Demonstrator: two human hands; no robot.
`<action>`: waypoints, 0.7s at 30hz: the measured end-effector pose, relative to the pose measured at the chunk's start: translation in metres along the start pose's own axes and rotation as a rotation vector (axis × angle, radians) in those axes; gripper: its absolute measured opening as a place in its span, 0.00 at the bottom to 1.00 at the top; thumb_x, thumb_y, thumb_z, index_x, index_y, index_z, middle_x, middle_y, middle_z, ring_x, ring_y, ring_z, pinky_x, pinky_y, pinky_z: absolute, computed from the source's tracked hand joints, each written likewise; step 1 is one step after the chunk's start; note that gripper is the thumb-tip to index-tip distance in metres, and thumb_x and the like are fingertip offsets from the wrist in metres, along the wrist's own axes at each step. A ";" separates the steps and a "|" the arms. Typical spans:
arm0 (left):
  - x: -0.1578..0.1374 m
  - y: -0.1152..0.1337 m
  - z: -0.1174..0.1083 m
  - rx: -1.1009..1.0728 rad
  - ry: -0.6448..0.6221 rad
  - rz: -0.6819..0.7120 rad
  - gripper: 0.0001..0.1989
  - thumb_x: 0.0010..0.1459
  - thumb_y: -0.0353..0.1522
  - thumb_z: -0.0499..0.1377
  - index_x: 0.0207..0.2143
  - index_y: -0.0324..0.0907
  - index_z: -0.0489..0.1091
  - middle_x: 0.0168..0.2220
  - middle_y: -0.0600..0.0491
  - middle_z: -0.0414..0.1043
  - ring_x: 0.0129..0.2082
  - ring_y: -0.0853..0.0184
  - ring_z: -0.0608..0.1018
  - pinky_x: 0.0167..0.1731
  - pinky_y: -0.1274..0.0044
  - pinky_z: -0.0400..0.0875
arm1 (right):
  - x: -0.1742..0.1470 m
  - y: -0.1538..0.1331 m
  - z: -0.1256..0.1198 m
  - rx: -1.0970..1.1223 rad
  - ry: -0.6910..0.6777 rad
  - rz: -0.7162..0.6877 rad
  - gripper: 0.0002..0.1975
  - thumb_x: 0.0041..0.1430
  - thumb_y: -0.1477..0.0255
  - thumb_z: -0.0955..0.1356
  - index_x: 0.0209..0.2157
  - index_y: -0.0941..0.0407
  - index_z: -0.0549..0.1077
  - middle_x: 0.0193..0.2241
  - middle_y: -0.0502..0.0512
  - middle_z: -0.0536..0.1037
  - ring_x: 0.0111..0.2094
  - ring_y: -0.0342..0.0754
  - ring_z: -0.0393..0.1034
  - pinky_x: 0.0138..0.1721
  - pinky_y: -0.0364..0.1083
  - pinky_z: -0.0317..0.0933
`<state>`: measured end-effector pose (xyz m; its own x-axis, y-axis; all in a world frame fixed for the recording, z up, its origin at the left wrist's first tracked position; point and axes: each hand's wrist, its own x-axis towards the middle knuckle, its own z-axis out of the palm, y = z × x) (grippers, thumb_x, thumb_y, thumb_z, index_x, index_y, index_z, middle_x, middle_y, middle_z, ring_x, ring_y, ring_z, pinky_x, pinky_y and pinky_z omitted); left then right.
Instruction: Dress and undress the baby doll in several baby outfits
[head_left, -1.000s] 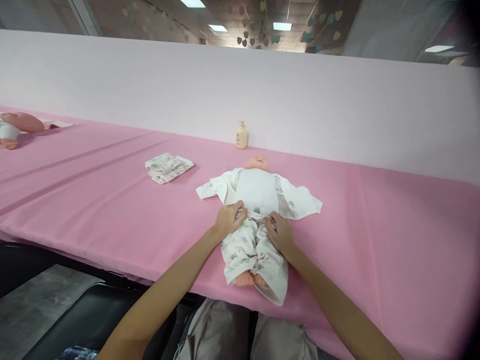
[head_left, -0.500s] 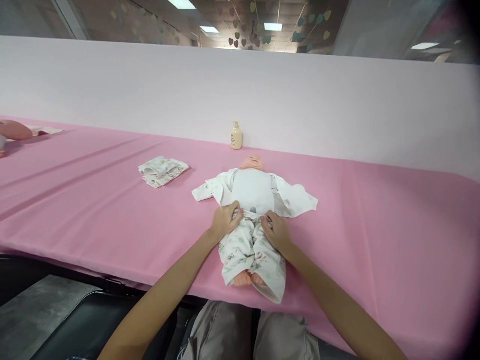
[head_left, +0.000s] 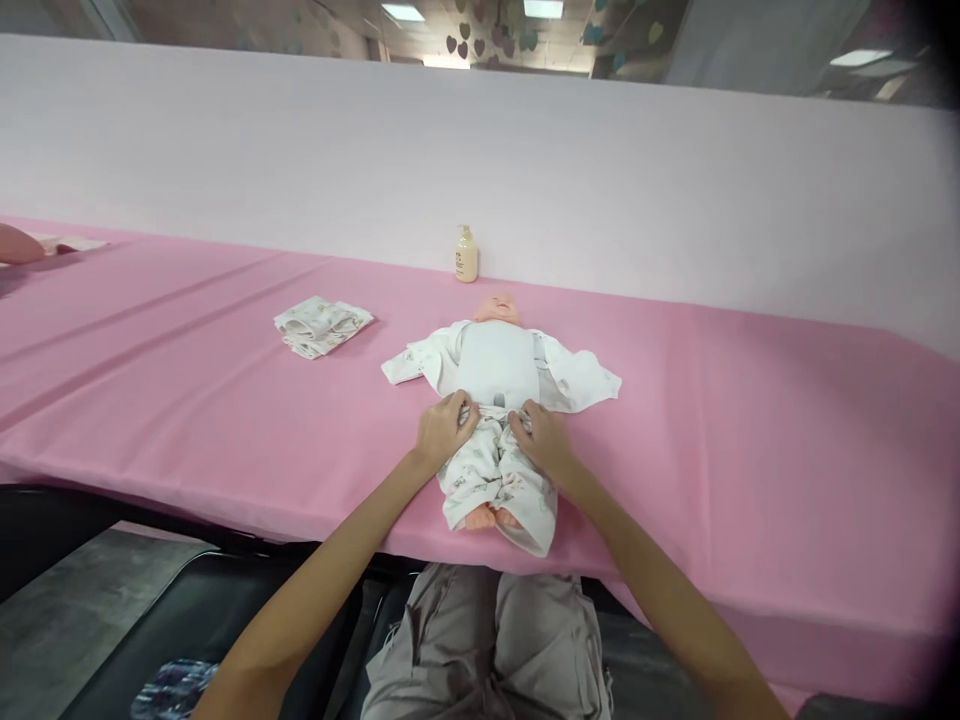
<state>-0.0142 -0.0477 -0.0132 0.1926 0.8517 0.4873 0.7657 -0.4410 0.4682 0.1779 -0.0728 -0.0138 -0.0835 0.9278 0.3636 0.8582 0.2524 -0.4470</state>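
Observation:
A baby doll [head_left: 498, 308] lies on its back, head away from me, in a white long-sleeved top [head_left: 499, 362]. Printed white pants [head_left: 477, 470] cover its legs, and its bare feet [head_left: 481, 517] show at the cuffs. My left hand [head_left: 447, 428] is closed on the left side of the pants' waistband. On the opposite side, my right hand [head_left: 543, 436] pinches the same waistband. The band sits just below the doll's belly, under the top's lower edge.
Pink cloth covers the table [head_left: 637, 480]. A folded printed cloth [head_left: 321, 326] lies to the left, and a cream pump bottle [head_left: 466, 254] stands by the white wall [head_left: 675, 190]. Part of another doll [head_left: 16, 246] shows far left. A black chair [head_left: 187, 610] stands below the table edge.
Both hands and the pants' waistband are slightly nearer the doll's belly. The camera view has tilted down, so everything sits higher in the picture.

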 end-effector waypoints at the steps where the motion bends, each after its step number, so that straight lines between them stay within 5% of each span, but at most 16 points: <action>1: -0.007 0.003 -0.005 -0.005 -0.031 -0.016 0.12 0.62 0.38 0.49 0.36 0.40 0.67 0.31 0.51 0.71 0.27 0.66 0.72 0.29 0.75 0.64 | -0.005 -0.002 -0.004 -0.013 -0.028 0.002 0.12 0.63 0.62 0.60 0.31 0.55 0.63 0.28 0.54 0.71 0.29 0.49 0.65 0.28 0.45 0.52; 6: -0.056 0.019 -0.025 -0.078 -0.169 -0.004 0.26 0.62 0.45 0.50 0.57 0.40 0.59 0.53 0.41 0.64 0.46 0.57 0.73 0.46 0.66 0.69 | -0.040 -0.008 -0.028 0.043 -0.182 -0.041 0.23 0.59 0.56 0.65 0.49 0.57 0.63 0.47 0.64 0.69 0.47 0.59 0.66 0.41 0.52 0.63; 9: -0.082 0.025 -0.027 -0.144 -0.232 0.042 0.39 0.60 0.48 0.53 0.66 0.41 0.44 0.64 0.39 0.50 0.63 0.50 0.57 0.58 0.60 0.58 | -0.059 -0.007 -0.034 0.123 -0.275 -0.040 0.38 0.55 0.51 0.66 0.61 0.54 0.53 0.59 0.66 0.59 0.58 0.64 0.57 0.50 0.57 0.61; 12: -0.094 0.023 -0.027 -0.248 -0.304 0.033 0.48 0.56 0.50 0.57 0.68 0.44 0.34 0.66 0.39 0.43 0.65 0.48 0.51 0.60 0.57 0.56 | -0.070 -0.006 -0.026 0.204 -0.275 0.035 0.49 0.50 0.49 0.70 0.65 0.52 0.44 0.64 0.65 0.50 0.61 0.66 0.53 0.53 0.60 0.59; 17: -0.093 0.017 -0.032 -0.296 -0.419 0.044 0.62 0.42 0.52 0.66 0.67 0.47 0.28 0.67 0.39 0.37 0.66 0.44 0.47 0.58 0.54 0.57 | -0.077 -0.010 -0.002 0.324 -0.107 0.133 0.45 0.51 0.56 0.71 0.64 0.51 0.48 0.63 0.62 0.52 0.62 0.61 0.51 0.58 0.59 0.55; 21: -0.096 0.017 -0.029 -0.200 -0.329 0.148 0.61 0.44 0.52 0.65 0.67 0.44 0.29 0.65 0.37 0.40 0.65 0.44 0.48 0.58 0.53 0.55 | -0.081 -0.018 0.005 0.411 0.045 0.207 0.38 0.52 0.59 0.71 0.62 0.52 0.55 0.61 0.61 0.58 0.60 0.58 0.56 0.58 0.57 0.56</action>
<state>-0.0377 -0.1452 -0.0307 0.5024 0.8057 0.3139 0.5871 -0.5844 0.5603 0.1668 -0.1511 -0.0399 0.0987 0.9597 0.2633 0.5816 0.1591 -0.7978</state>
